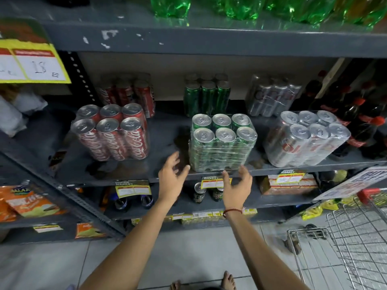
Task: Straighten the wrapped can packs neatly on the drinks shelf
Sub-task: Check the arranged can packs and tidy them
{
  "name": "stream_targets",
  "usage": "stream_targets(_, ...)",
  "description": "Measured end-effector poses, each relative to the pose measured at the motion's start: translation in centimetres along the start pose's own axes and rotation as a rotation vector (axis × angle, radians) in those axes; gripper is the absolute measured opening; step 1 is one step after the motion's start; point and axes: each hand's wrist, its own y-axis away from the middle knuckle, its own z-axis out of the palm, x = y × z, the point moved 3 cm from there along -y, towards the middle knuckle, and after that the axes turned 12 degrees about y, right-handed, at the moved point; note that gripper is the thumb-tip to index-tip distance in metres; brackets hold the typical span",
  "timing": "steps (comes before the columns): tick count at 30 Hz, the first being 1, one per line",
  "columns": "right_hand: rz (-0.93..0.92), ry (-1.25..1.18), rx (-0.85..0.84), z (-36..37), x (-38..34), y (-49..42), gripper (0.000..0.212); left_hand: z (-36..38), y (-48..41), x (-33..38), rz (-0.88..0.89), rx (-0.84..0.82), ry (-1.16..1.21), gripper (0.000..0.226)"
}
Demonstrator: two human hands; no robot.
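Three wrapped six-packs stand at the front of the grey drinks shelf (163, 139): a red cola pack (113, 135) on the left, a green can pack (222, 143) in the middle, a silver can pack (305, 139) on the right, turned at a slant. Behind each stands a second pack of the same colour: red (127, 93), green (207, 95), silver (272, 95). My left hand (171, 181) is open just left of the green front pack's lower corner. My right hand (236, 187) is open just below that pack's front edge. Neither hand holds anything.
Green plastic bottles (236, 7) fill the shelf above. Dark cola bottles (356, 114) stand at the right end of the drinks shelf. Price tags (213, 182) hang on the shelf edge, loose cans below. A wire trolley (345, 237) stands at the lower right; snack bags (25, 204) at left.
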Motion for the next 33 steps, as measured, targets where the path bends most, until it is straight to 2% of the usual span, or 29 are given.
stream_targets(2,-0.016,-0.077,0.008,1.4,-1.2,2.4,0.041,-3.1,-0.4,0.2,0.015,0.144,0.067,0.046)
stream_targets(6,-0.181,-0.113,-0.115,5.4,-5.0,6.0,0.031,-10.6,-1.6,-0.6,0.025,0.425,0.148,0.034)
stream_targets(8,-0.214,-0.136,-0.213,7.5,-7.4,6.7,0.030,-14.0,-2.1,-1.2,0.028,0.516,0.133,0.036)
stream_targets(10,-0.223,-0.147,-0.333,9.8,-9.7,6.5,0.037,-17.1,-3.4,-2.5,-0.006,0.553,0.119,0.047)
stream_targets(14,-0.216,0.036,-0.585,14.5,-13.1,4.9,0.076,-21.5,-6.5,-5.1,-0.237,0.360,-0.051,0.094)
stream_targets(15,-0.206,0.079,-0.652,15.5,-13.6,4.5,0.087,-21.8,-7.2,-5.2,-0.258,0.296,-0.093,0.097)
stream_targets(17,-0.172,0.139,-0.774,17.1,-14.1,4.1,0.103,-21.8,-8.4,-4.7,-0.269,0.227,-0.130,0.087)
stream_targets(19,-0.165,0.181,-0.856,18.0,-14.3,4.1,0.109,-21.8,-9.2,-4.3,-0.264,0.197,-0.177,0.077)
stream_targets(20,-0.185,0.191,-0.875,18.4,-14.4,4.3,0.106,-21.8,-9.3,-4.2,-0.260,0.183,-0.202,0.075)
stream_targets(24,-0.228,0.106,-0.832,18.8,-14.7,5.8,0.073,-21.7,-8.7,-3.9,-0.236,0.165,-0.266,0.076)
stream_targets(30,-0.308,0.056,-0.708,17.5,-13.6,6.3,0.070,-21.5,-7.3,-3.6,-0.212,0.130,-0.290,0.061)
stream_targets(33,-0.320,0.087,-0.678,16.5,-13.0,6.8,0.070,-21.2,-6.4,-3.4,-0.218,0.117,-0.279,0.061)
